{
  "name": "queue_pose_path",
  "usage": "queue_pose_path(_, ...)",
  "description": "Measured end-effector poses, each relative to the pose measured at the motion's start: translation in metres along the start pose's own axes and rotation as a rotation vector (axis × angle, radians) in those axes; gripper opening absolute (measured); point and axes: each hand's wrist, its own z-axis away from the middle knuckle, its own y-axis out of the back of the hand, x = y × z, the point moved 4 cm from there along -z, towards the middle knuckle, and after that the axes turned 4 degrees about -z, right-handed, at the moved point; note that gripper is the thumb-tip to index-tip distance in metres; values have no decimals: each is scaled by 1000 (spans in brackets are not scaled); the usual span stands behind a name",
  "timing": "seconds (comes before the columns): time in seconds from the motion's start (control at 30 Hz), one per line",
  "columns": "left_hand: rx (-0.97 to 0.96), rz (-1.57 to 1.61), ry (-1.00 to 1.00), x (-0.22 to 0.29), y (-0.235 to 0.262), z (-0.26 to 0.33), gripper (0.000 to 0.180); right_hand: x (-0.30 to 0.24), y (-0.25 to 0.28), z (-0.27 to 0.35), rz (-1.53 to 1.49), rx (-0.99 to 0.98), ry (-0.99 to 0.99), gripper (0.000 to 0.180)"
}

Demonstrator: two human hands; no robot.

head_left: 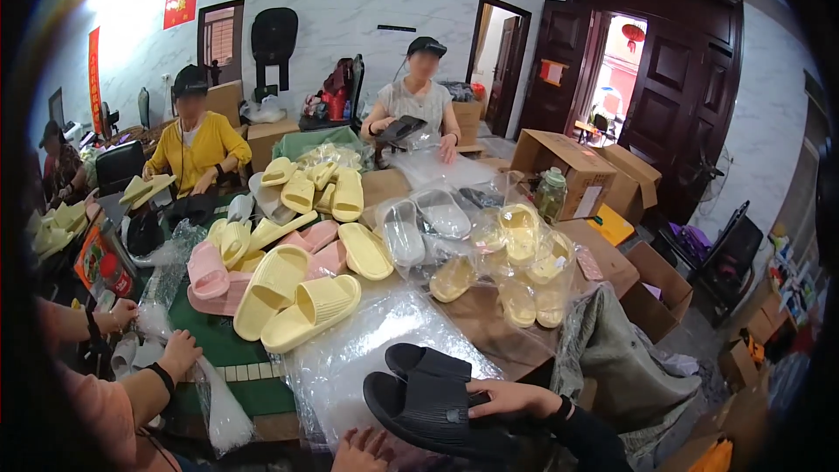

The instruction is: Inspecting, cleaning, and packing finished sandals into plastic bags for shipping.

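At the tabletop's near edge, the right hand [511, 399] grips a pair of black slippers [433, 402] over clear bags [367, 341]; left hand [358, 453] rests open. Yellow slippers [297, 297] remain unpacked.

Black ribbed slippers [433, 406], pale yellow slippers [297, 301], pink slippers [208, 273], green table mat [229, 351]

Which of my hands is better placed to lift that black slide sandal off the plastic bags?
Probably the right hand: it already rests on the black slide sandal, fingers over its strap and side. The left hand sits lower at the frame's edge, only near the sandal's heel, beside the clear plastic bags.
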Motion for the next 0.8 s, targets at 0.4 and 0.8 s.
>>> queue_pose_path(0.4,265,198,-34,-10,9,3,27,24,-25,45,-534,-567,28,64)
queue_pose_path(0.8,309,341,245,-10,31,-25,9,17,-60,57,-179,-869,164,64)
